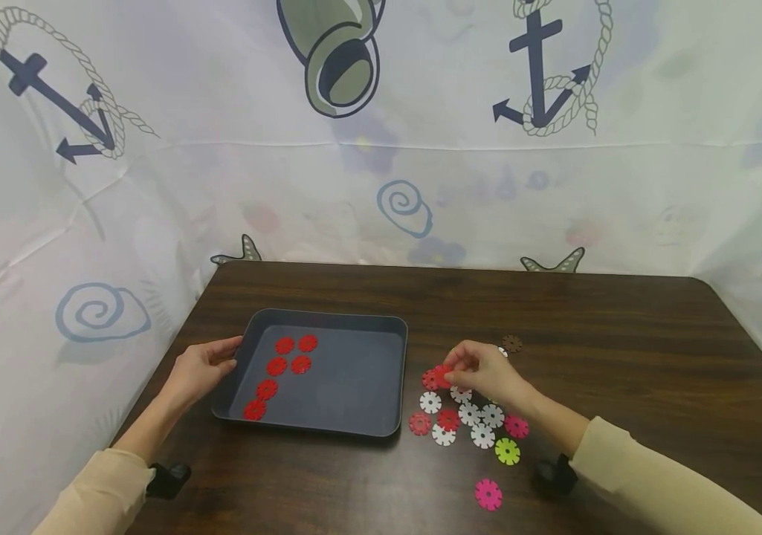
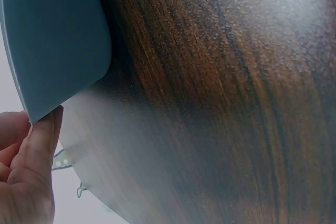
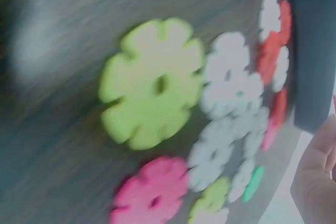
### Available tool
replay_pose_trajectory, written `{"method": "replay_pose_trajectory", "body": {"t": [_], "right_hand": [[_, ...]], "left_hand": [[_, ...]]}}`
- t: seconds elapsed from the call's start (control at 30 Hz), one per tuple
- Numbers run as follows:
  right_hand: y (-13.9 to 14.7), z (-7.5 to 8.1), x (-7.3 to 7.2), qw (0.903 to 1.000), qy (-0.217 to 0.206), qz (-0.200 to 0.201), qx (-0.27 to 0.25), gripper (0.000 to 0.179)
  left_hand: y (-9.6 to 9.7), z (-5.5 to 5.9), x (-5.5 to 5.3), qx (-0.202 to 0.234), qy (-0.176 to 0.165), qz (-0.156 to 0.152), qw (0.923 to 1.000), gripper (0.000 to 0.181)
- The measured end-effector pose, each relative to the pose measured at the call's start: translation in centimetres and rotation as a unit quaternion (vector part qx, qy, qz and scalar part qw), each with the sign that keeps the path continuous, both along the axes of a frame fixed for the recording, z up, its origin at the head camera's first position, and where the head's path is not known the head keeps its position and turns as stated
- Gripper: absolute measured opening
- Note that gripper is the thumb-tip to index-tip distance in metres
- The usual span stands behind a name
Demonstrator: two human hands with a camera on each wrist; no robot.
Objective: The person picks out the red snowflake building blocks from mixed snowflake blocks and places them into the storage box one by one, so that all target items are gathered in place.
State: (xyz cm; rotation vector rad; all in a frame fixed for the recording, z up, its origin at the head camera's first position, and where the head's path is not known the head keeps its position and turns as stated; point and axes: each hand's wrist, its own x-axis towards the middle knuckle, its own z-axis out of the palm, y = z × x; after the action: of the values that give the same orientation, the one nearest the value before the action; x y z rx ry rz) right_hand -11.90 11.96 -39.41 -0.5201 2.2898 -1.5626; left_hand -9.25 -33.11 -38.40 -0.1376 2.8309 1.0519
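Observation:
A dark grey tray [image 1: 354,371] lies on the table, with several red notched discs [image 1: 276,365] in its left part. At the tray's left rim, my left hand [image 1: 196,375] holds the edge between thumb and fingers; the left wrist view shows this hand [image 2: 31,156] at the tray's corner. My right hand [image 1: 488,375] pinches a red disc [image 1: 443,376] over the loose pile right of the tray. Around it lie white discs [image 1: 482,435], other red discs [image 1: 420,424], a yellow-green disc [image 3: 152,85] and pink discs [image 1: 488,494].
The dark wooden table [image 1: 621,357] extends to the right of the pile. A brown disc [image 1: 511,343] lies behind the right hand. A patterned white cloth [image 1: 327,200] hangs behind the table and along its sides.

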Motion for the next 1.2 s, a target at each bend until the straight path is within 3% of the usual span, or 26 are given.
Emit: {"method": "replay_pose_trajectory", "body": {"t": [0.3, 0.7, 0.83, 1.2], "right_hand": [[-3.4, 1.0, 0.5, 0.9964, -0.068, -0.013, -0.048, 0.023], [-11.3, 1.0, 0.9, 0.9889, -0.096, 0.009, -0.113, 0.019], [-14.0, 1.0, 1.2, 0.9878, -0.104, 0.009, -0.116, 0.017], [-19.3, -0.2, 1.1, 0.9864, -0.121, -0.043, -0.103, 0.014]], "left_hand": [[0.1, 0.0, 0.0, 0.002, 0.002, 0.0, 1.0, 0.045], [0.0, 0.1, 0.0, -0.008, 0.003, -0.001, 1.0, 0.045], [-0.1, 0.1, 0.0, -0.012, 0.013, -0.002, 0.9998, 0.045], [-0.1, 0.0, -0.1, -0.007, 0.011, 0.001, 0.9999, 0.045]]}}
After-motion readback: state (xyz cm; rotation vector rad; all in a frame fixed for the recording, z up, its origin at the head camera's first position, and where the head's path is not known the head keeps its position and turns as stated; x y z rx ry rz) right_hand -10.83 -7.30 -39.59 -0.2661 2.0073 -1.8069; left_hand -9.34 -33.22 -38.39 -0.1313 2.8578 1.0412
